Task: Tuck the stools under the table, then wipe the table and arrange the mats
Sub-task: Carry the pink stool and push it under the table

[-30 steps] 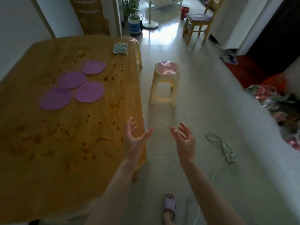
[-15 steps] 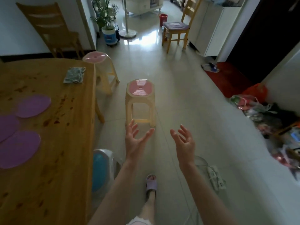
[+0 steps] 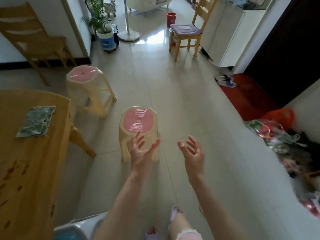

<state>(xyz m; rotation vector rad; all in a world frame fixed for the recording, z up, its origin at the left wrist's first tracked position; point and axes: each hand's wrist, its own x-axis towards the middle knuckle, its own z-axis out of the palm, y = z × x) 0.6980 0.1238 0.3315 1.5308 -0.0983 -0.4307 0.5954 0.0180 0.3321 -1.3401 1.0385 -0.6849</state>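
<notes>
Head cam's showing left hand (image 3: 141,153) and right hand (image 3: 192,151) both hanging open, holding nothing, reaching toward the pink-topped stool (image 3: 138,122), which is standing on open floor (image 3: 199,110) off the worktop (image 3: 26,161) corner.

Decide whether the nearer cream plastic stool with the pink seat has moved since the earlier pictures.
No. The nearer cream plastic stool keeps its spot beside the wooden table leg; the camera approached.

A home dining area: wooden table (image 3: 26,170), plastic stools (image 3: 138,125), potted plant (image 3: 99,19).
</notes>
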